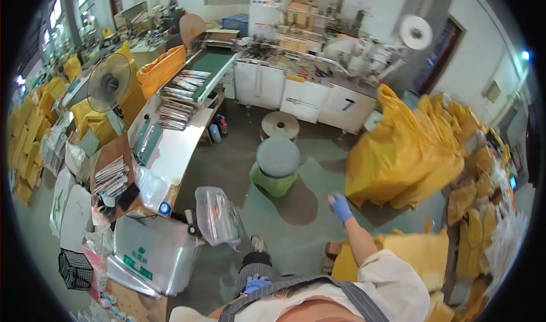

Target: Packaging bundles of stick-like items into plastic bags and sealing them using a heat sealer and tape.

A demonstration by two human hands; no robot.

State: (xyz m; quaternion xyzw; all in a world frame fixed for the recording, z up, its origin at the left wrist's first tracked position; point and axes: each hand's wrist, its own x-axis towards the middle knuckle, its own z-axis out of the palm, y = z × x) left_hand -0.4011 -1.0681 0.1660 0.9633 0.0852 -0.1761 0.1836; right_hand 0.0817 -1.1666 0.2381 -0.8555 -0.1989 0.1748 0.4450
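Note:
My left hand [256, 283], in a blue glove, lies on my dark-clothed thigh with its fingers apart and nothing in it. My right hand [340, 208], also blue-gloved, is stretched forward over the floor. It is beside the lower left corner of a large, full yellow sack [404, 157] and appears apart from it. The fingers of the right hand are small and smeared, so their grip is unclear. Ahead stands a round stool [277, 157] with a grey seat and green base. A clear plastic bag of packets [218, 217] is to the left of my foot.
A white worktable [176, 151] with bundles of thin packets [176, 114] runs along the left, beside a fan [109, 83]. A packaging machine [301, 94] stands at the back, with a round reel [280, 126] before it. Yellow sacks [475, 231] crowd the right.

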